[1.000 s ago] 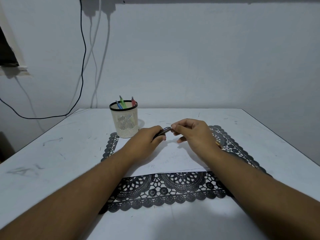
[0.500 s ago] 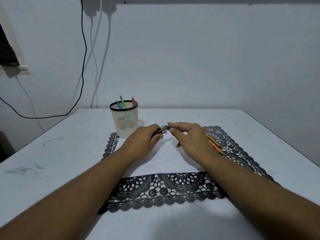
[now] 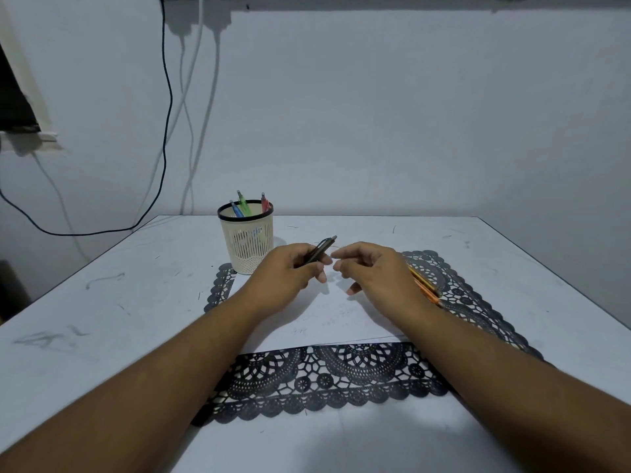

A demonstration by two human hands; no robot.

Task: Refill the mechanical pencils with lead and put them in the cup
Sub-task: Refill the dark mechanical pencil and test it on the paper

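We counted three coloured mechanical pencils (image 3: pixel 244 207) upright in the cream slotted plastic cup (image 3: pixel 247 240) and two orange pencils (image 3: pixel 424 285) lying on the black lace mat (image 3: pixel 327 377). Our left hand (image 3: pixel 290 276) gripped one dark mechanical pencil (image 3: pixel 320 250), tip angled up; our right hand (image 3: pixel 372 268), just beside it, pinched thumb to forefinger, what it pinched too small to tell.

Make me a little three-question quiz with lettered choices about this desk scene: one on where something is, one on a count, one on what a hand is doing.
1. Where does the cup stand?
A. at the mat's far left corner
B. on the paper
C. at the table's right edge

2. How many pencils stick out of the cup?
A. one
B. three
C. six

3. What is the left hand doing?
A. lying flat
B. gripping a dark pencil
C. lifting the cup

Answers:
1 A, it sits by the black lace mat corner.
2 B, blue, green and red tops show.
3 B, fingers curl round the barrel.
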